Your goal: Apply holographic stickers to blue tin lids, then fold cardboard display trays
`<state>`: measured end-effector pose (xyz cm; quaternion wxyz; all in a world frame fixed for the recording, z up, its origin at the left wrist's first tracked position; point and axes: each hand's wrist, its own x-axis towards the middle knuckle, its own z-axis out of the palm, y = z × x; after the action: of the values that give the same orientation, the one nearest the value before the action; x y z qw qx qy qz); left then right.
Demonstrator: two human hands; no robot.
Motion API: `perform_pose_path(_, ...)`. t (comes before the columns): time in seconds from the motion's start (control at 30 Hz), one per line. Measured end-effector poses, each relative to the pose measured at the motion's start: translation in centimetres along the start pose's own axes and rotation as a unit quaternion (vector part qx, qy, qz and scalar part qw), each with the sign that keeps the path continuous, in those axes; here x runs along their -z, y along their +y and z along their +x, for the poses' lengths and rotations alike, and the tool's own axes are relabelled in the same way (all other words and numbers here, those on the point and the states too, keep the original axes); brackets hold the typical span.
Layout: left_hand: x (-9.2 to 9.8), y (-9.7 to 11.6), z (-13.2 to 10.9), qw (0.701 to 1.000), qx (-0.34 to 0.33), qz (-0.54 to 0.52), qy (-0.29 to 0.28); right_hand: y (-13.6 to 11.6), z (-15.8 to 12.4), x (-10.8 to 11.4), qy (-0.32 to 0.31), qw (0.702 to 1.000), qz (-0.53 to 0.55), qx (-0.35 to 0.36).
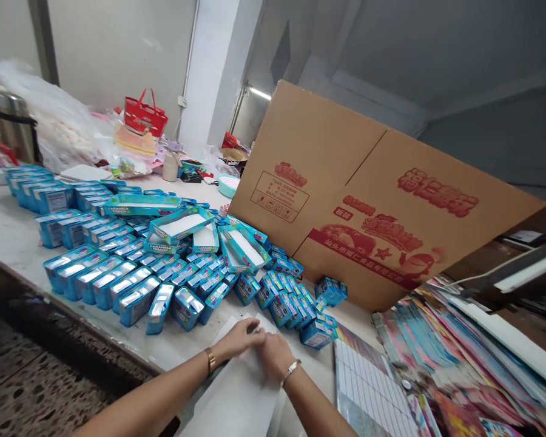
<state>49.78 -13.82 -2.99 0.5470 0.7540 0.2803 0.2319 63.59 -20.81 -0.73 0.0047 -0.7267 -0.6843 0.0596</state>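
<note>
My left hand and my right hand meet over a white sheet at the front of the table. The fingers of both are curled together, and anything between them is too small or hidden to make out. Just beyond them stand rows of small blue boxes with shiny tops. Several shallow blue trays with white insides, such as one tray, lie on top of the boxes. More blue boxes stand to the right of my hands.
A large cardboard carton leans behind the boxes. Flat printed sheets lie stacked at the right, beside a striped sheet. A steel flask, plastic bags and a red bag are at the back left. The table edge runs along the left.
</note>
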Motion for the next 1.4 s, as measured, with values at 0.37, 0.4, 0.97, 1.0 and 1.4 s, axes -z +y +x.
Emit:
perform_pose_path(0.37,0.7,0.5,-1.7,0.932,-0.052,0.341,-0.111,6.5,-5.9,2.0,-0.052,0.948,0.272,-0.159)
perform_pose_path(0.4,0.5,0.5,-1.8,0.928,-0.064,0.35,-0.112,6.4,-5.8,2.8,-0.036,0.938,0.317,-0.136)
perform_pose_path(0.97,4.3,-2.4,-0.4,0.886,-0.166,0.409,-0.145,3.2,-2.9,1.8,-0.094,0.99,-0.058,0.091)
perform_pose_path(1.0,4.2,-2.6,-0.6,0.879,-0.175,0.417,-0.148,2.9,-2.3,2.1,-0.105,0.988,-0.063,0.092)
perform_pose_path(1.4,4.0,-0.8,0.4,0.828,-0.231,0.478,-0.182,-1.2,-0.9,2.0,-0.092,0.989,-0.031,0.113)
